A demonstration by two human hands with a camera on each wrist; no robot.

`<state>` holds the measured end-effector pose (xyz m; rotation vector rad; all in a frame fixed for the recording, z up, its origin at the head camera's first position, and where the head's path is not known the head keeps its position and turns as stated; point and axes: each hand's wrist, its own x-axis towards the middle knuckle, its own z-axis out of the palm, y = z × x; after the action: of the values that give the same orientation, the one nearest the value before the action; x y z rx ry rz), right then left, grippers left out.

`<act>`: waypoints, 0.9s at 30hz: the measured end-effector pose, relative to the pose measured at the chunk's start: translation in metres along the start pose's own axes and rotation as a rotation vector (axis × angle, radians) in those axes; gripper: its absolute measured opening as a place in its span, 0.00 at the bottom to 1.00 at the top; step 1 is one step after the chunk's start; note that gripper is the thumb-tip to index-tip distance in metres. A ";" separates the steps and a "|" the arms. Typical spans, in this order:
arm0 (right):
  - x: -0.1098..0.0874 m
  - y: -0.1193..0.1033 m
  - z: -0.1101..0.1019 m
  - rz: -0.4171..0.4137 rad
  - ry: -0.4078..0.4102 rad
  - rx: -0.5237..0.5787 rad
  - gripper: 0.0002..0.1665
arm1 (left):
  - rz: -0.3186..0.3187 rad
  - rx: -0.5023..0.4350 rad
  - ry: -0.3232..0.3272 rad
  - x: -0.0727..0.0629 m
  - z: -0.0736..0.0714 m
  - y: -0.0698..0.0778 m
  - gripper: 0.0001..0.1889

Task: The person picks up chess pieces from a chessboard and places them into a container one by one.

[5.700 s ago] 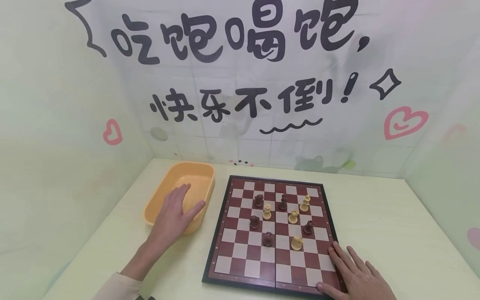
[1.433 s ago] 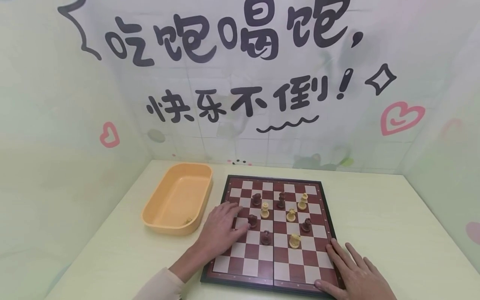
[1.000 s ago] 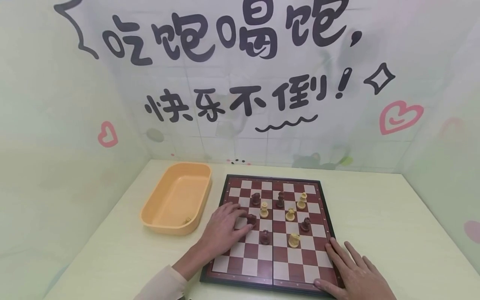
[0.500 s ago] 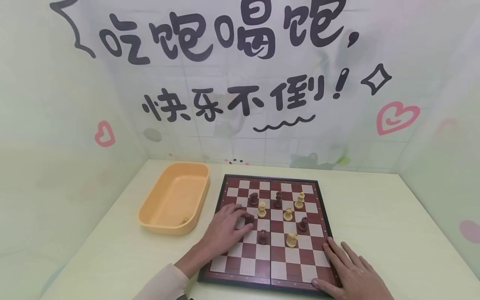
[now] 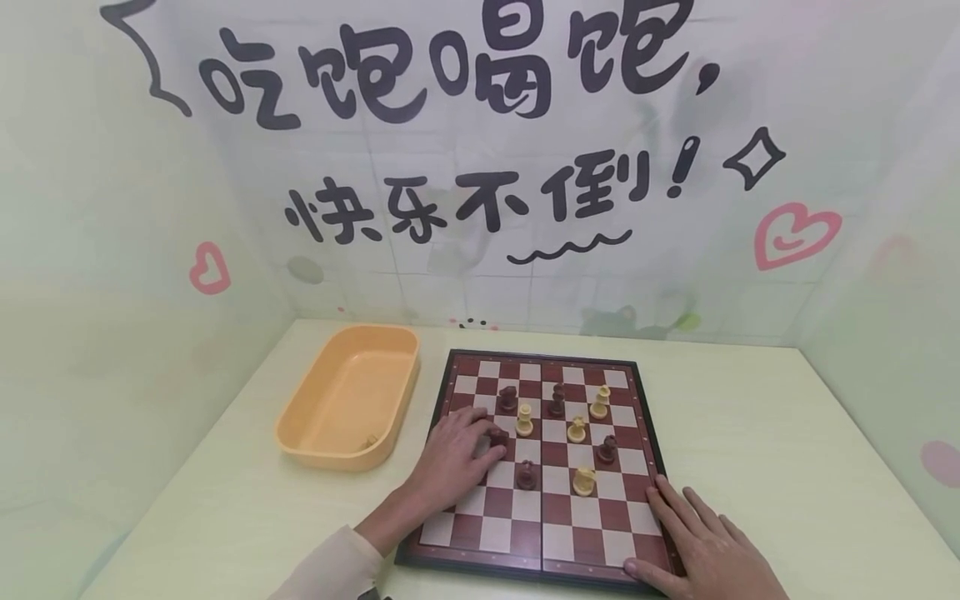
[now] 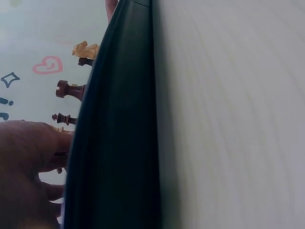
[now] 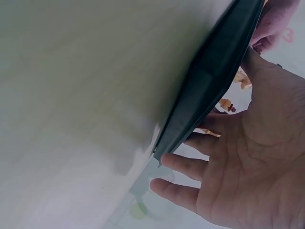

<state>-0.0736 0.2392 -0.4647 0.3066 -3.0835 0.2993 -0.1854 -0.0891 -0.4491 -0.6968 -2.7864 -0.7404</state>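
Observation:
A red-and-white chessboard (image 5: 480,533) with a dark rim lies on the table, bearing several light and dark chess pieces. Over its left side, my left hand (image 5: 450,454) pinches a dark chess piece (image 5: 498,438) between thumb and forefinger; the fingers partly cover it. Close by stand a light piece (image 5: 524,421), a dark knight (image 5: 507,398) and a dark rook (image 5: 527,475). My right hand (image 5: 712,546) rests on the board's near right edge, thumb on top and fingers fairly straight. In the right wrist view the right palm (image 7: 243,167) shows beside the board's side.
Left of the board stands an orange plastic basin (image 5: 356,387), with a small light-coloured piece (image 5: 370,441) in its near right corner. Farther right on the board are a light knight (image 5: 583,481) and other pieces. A printed wall sheet (image 5: 480,292) hangs behind the table.
My left hand has moved from above the basin to the board, and its thumb and forefinger have closed on the dark piece. The right hand keeps its place.

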 end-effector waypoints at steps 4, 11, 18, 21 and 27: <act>0.000 0.000 0.000 0.004 -0.014 0.003 0.62 | 0.017 0.016 -0.004 0.000 0.000 0.000 0.16; 0.001 0.000 0.001 0.010 -0.026 -0.007 0.62 | -0.005 -0.006 -0.030 -0.001 -0.001 0.001 0.19; 0.002 0.001 0.001 0.003 -0.037 -0.009 0.62 | -0.058 -0.038 -0.064 -0.001 -0.004 0.000 0.18; 0.002 0.001 0.000 -0.001 -0.032 -0.006 0.62 | -0.055 -0.029 -0.064 -0.001 -0.005 0.000 0.19; 0.002 0.002 0.000 -0.001 -0.032 0.006 0.62 | -0.040 -0.005 -0.046 -0.002 -0.006 0.001 0.19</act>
<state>-0.0759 0.2405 -0.4652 0.3161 -3.1147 0.3063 -0.1830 -0.0925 -0.4443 -0.6693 -2.8490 -0.7486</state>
